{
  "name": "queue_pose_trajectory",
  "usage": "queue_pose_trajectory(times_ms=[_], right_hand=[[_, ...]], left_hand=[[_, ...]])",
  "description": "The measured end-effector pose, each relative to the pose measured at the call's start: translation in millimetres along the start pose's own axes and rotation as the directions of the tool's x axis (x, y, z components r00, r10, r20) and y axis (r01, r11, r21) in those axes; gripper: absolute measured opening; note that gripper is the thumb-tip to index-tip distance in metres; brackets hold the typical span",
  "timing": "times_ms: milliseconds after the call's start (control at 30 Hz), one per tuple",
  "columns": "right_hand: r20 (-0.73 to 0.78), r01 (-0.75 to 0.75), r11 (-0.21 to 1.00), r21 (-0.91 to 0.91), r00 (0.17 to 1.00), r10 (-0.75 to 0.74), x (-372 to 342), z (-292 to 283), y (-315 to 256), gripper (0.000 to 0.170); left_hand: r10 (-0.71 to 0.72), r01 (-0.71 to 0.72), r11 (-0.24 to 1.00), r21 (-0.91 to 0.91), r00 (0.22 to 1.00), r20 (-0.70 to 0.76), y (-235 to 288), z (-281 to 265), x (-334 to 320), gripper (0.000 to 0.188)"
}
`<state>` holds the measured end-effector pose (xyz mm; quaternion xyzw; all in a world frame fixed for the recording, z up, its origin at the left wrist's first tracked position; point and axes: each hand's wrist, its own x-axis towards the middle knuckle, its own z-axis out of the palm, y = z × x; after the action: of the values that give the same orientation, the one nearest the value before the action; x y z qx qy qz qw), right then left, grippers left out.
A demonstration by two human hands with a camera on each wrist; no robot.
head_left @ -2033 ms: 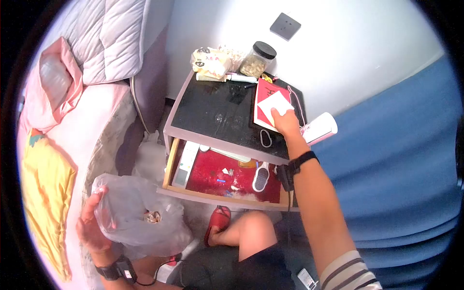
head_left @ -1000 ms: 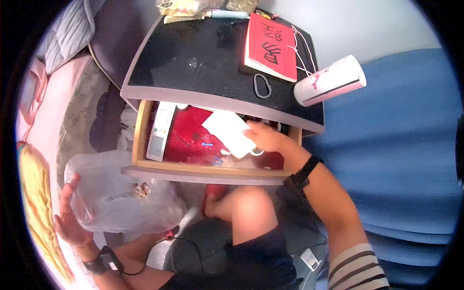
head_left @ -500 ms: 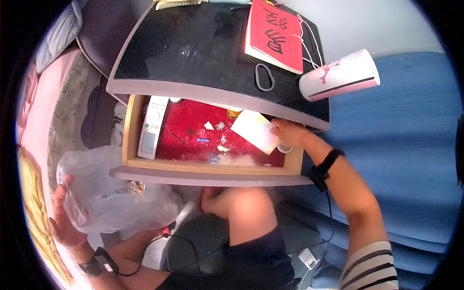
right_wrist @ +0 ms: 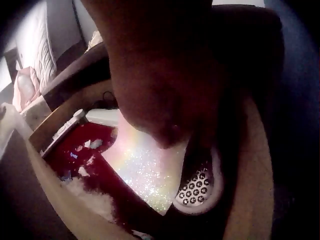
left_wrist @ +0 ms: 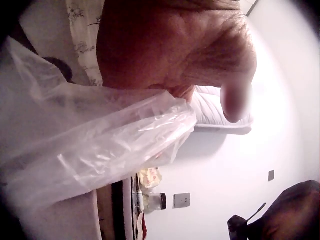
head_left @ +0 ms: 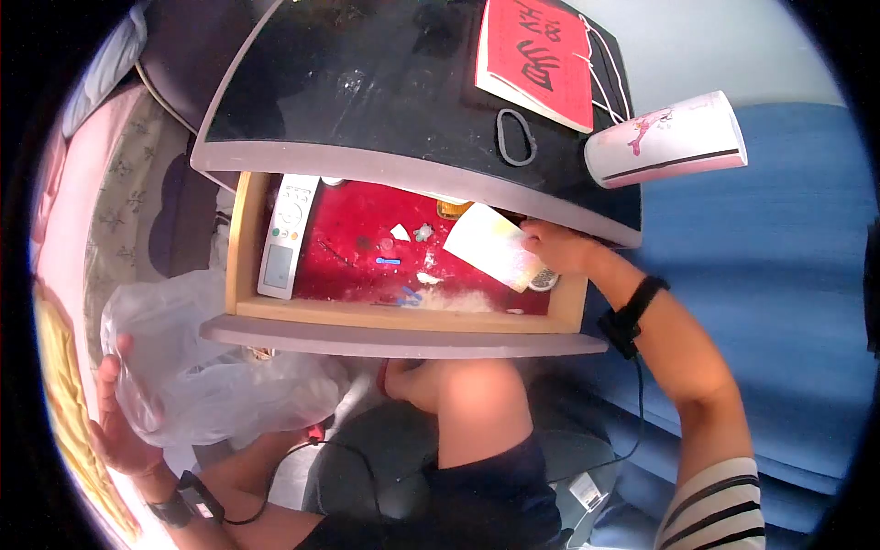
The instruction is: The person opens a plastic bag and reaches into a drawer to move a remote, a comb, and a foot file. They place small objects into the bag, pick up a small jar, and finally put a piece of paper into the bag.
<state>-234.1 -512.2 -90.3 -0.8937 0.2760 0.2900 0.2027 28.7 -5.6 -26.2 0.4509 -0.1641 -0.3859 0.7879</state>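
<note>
My right hand (head_left: 559,247) pinches a square pale card (head_left: 490,246) by its far-right edge, inside the open drawer. In the right wrist view the card (right_wrist: 145,167) shows a glittery, rainbow-tinted surface. Partly beneath it lies a white-rimmed tool with a perforated face (right_wrist: 195,190). At the lower left my left hand (head_left: 124,440) has its fingers extended at the mouth of a translucent plastic bag (head_left: 220,367), which hangs from it. Seen from the left wrist, the thumb (left_wrist: 235,100) stands apart from the bag, and the other fingers are mostly hidden behind the plastic.
The red drawer floor (head_left: 348,275) bears a white remote (head_left: 286,238), a blue clip (head_left: 389,261), scraps and pale powder. On the black tabletop (head_left: 367,92) are a red notebook (head_left: 541,64), a grey band (head_left: 515,137) and a white cylinder (head_left: 669,137). A blue curtain (head_left: 752,302) hangs right.
My right hand has carried the card from the red notebook down into the drawer, toward its right side. The left hand still supports the bag. The head view has tilted down.
</note>
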Motion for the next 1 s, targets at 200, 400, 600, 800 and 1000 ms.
queue_pose_trajectory(times_ms=[200, 400, 600, 800, 1000], right_hand=[[0.127, 0.065, 0.986, 0.154, 0.988, -0.085, -2, -10, -10, 0.02], [0.329, 0.018, 0.97, 0.241, 0.939, -0.099, -12, -27, -41, 0.022], [0.189, 0.149, 0.882, 0.447, 0.948, -0.256, -1, -15, -48, 0.031], [0.066, 0.057, 0.98, 0.193, 0.995, -0.071, 14, 1, -35, 0.032], [0.14, 0.083, 0.952, 0.295, 0.982, -0.129, 10, -7, -47, 0.028]], left_hand=[[0.007, -0.006, 1.0, 0.008, 0.993, -0.121, -1, -1, -3, 0.072], [-0.005, 0.008, 1.0, 0.028, 0.995, -0.102, -1, -6, -3, 0.073], [-0.031, 0.031, 0.999, 0.008, 0.997, -0.073, 0, -9, -4, 0.074], [-0.021, 0.023, 1.0, 0.02, 0.995, -0.097, 0, -7, -5, 0.074], [-0.032, 0.033, 0.999, 0.018, 0.999, -0.034, 1, -12, -4, 0.073]])
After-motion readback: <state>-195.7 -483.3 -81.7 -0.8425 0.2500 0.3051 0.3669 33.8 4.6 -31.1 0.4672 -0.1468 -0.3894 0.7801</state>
